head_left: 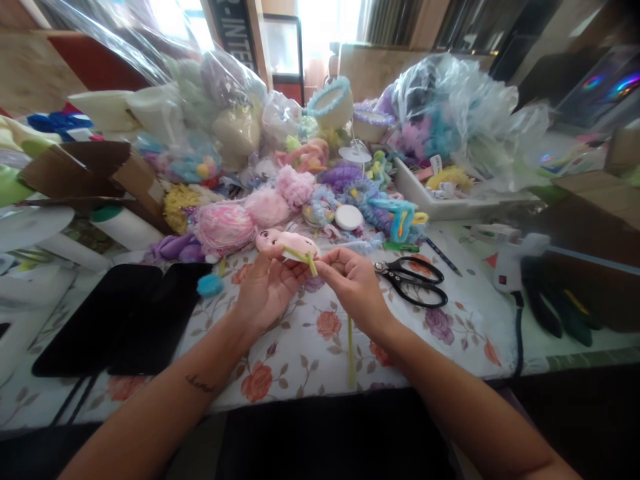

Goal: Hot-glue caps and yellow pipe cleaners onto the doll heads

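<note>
My left hand is at the middle of the table, palm turned up, pinching one part of a thin yellow-green ribbon. My right hand is close beside it, thumb and fingers closed on the ribbon near where two lengths of it cross. A long tail of yellow-green ribbon shows below my right hand against the cloth. Just beyond my fingertips is a pale pink piece with dark eye-like spots, partly hidden by the hands. Black-handled scissors lie to the right of my right hand.
Balls of pink yarn and other fluffy yarn pile up behind the hands. Black flat panels and a light-blue pompom lie left. On the right are a pencil, a white glue gun and a white tray.
</note>
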Available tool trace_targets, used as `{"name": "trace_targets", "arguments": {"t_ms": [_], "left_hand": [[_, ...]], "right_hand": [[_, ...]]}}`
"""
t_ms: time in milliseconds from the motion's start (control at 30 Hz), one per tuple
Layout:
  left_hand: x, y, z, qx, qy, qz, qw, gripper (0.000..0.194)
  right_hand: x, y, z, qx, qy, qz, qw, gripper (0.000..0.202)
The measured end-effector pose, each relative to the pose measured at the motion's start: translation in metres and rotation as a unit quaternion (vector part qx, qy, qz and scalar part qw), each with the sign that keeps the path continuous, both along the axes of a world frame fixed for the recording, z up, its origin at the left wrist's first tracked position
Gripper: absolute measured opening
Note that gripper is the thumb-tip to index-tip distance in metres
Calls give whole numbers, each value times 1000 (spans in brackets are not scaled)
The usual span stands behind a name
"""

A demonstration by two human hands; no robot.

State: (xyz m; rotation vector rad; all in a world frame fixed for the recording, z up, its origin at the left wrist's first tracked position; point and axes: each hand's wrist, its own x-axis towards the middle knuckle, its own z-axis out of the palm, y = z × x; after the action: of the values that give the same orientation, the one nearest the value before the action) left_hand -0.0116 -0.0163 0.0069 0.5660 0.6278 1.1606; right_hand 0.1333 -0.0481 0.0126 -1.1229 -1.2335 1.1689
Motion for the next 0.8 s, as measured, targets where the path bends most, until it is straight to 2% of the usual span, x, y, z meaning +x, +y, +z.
{"name": "trace_targets", "arguments": {"t_ms": [200,300,433,567,800], "left_hand": [[-1,1,-2,15,3,-5,1000,25],[-2,1,-2,24,10,-5,1000,26],[-1,0,-1,25,10,-2,1000,25],[0,-1,-1,20,0,-8,1000,22],[0,1,-5,-14,-19,6,1000,17]], "right_hand": [[5,7,3,-75,53,80,993,28],[6,7,4,-88,65,95,989,29],[6,6,0,-71,78,68,992,29],[6,6,1,-43,35,28,998,29],[-1,4,4,73,-31,-68,995,21]]}}
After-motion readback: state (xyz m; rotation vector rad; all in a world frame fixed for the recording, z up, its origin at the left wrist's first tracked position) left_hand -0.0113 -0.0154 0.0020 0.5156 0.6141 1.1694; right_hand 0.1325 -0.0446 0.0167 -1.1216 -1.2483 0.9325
